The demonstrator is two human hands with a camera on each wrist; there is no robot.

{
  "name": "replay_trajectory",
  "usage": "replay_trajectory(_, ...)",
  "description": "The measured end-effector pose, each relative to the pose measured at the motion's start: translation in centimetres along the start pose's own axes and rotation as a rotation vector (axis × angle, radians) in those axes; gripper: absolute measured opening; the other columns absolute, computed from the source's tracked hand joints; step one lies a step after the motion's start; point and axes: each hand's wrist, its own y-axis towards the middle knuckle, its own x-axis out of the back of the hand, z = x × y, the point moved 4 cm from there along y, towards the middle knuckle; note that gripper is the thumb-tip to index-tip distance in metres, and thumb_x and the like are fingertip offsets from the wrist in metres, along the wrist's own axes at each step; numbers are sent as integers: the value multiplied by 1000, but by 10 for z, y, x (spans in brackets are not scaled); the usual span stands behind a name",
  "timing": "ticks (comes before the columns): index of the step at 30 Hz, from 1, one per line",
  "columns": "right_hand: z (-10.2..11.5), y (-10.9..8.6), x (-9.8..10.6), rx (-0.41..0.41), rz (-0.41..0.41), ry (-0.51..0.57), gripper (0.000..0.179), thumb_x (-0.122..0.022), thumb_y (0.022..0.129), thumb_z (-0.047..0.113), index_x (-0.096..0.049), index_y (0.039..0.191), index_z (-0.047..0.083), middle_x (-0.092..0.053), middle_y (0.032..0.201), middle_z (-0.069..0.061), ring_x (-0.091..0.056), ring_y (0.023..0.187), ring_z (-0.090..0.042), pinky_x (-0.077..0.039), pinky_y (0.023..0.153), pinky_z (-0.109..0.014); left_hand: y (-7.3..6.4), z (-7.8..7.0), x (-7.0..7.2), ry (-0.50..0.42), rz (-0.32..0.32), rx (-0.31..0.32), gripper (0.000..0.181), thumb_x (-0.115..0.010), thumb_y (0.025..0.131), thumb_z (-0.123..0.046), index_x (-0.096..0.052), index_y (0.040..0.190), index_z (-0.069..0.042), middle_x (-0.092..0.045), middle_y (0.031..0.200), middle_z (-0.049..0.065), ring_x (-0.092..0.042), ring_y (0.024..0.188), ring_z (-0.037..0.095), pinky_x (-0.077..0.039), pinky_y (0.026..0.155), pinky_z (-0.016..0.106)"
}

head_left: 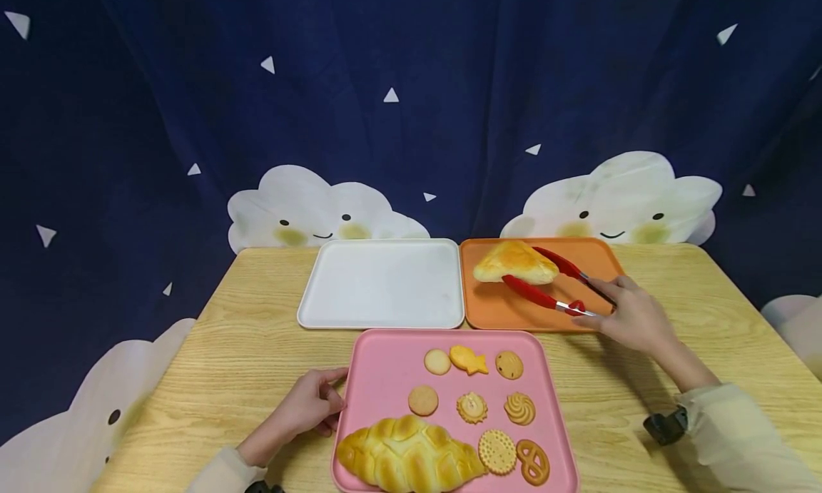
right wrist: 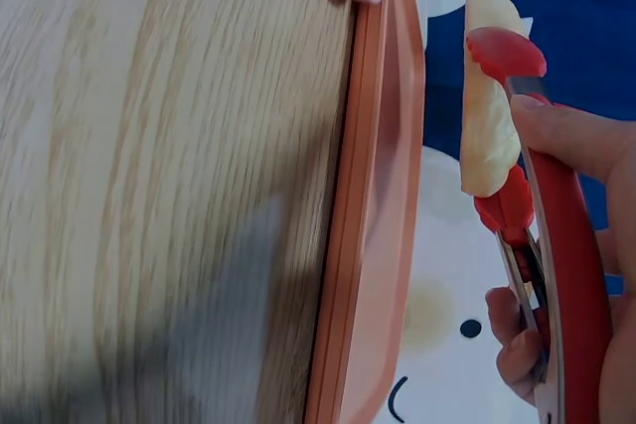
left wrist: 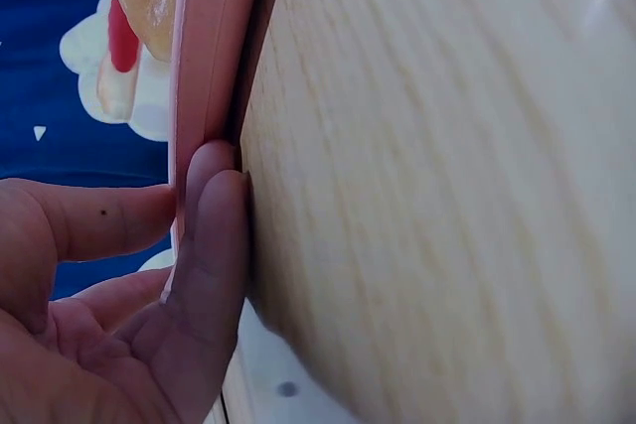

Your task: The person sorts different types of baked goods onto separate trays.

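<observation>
My right hand (head_left: 632, 316) holds a pair of red-tipped tongs (head_left: 536, 293), its thumb along one arm in the right wrist view. Between the tong heads is a triangular golden pastry (head_left: 514, 261), which appears over the orange tray (head_left: 578, 322). Seen from the right wrist, the pastry (right wrist: 487, 126) is raised above the orange tray's rim (right wrist: 363, 206). My left hand (head_left: 315, 404) pinches the left edge of the pink tray (head_left: 379, 364), with the thumb on one side of the rim and fingers (left wrist: 219, 215) on the other.
On the pink tray lie a large braided loaf (head_left: 411, 454), a fish-shaped cookie (head_left: 469, 359), a pretzel (head_left: 533, 462) and several round cookies. A white tray (head_left: 385, 286) sits left of the orange one on the wooden table (head_left: 257, 322). Behind hangs a dark blue curtain (head_left: 411, 158).
</observation>
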Motion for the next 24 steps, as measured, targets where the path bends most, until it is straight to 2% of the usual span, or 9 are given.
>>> replay_trajectory(5, -9, -1, 3, -26, 14, -19, 79, -77, 65, 45, -54, 119, -7, -47, 83, -18, -42, 62, -24, -30, 48, -29, -1, 0, 0, -4, 1, 2, 54, -49, 79, 9, -36, 131, 15, -61, 62, 10, -57, 48, 18, -49, 40, 33)
replay_trajectory(12, -26, 0, 7, -102, 46, -45, 85, -72, 67, 52, -51, 124, -7, -47, 91, -23, -47, 66, -29, -34, 49, -32, 0, 1, -1, -2, -5, 1, 55, -49, 79, 9, -35, 131, 15, -60, 63, 9, -58, 48, 19, -49, 40, 34)
replay_trajectory(24, -51, -1, 12, -179, 97, -65, 92, -69, 68, 58, -47, 125, -11, -47, 90, -26, -47, 70, -32, -33, 50, -32, 0, 0, 0, -9, -5, 9, 54, -50, 80, 8, -36, 132, 13, -59, 62, 9, -58, 49, 20, -50, 40, 34)
